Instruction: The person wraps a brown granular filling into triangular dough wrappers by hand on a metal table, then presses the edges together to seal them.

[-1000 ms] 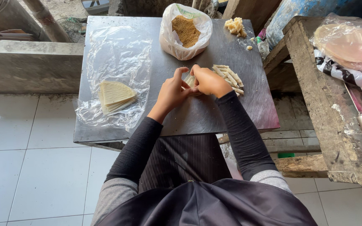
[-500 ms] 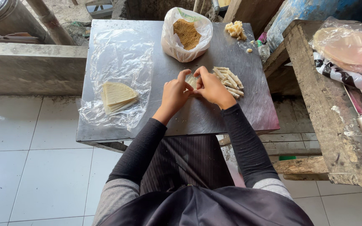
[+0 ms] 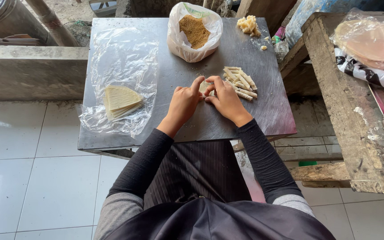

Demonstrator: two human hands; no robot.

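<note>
A: What are the 2 hands doing?
B: Both rest near the middle of the metal bench (image 3: 263, 111). The left hand (image 3: 184, 103) and right hand (image 3: 226, 100) meet over 1 small pale wrapper (image 3: 204, 86), thumbs and forefingers pinching it from either side, so each grip is pressed together on it.

A: Is the wrapper rolled or flat?
B: Hard to tell; the fingers hide most of it, though it looks partly folded and sits on the bench top.

A: What lies just beside it?
B: A pile of finished rolls (image 3: 240, 82), pale sticks stacked at slightly different angles, lies just right of the right hand, close to its fingertips.

A: And farther back?
B: A white plastic bag (image 3: 176, 42) stands open with brown crumbly filling (image 3: 194, 30) inside. Near the far right corner sits a lump of pale dough (image 3: 249, 24).

A: What about the left side?
B: A clear plastic sheet (image 3: 123, 58) is spread there, and on it rests a stack of folded wrappers (image 3: 120, 100), fan-shaped and yellowish, well apart from the left hand.

A: Anything off the bench?
B: A rough wooden table (image 3: 361, 133) stands to the right, over a white tiled floor (image 3: 27, 178)
</note>
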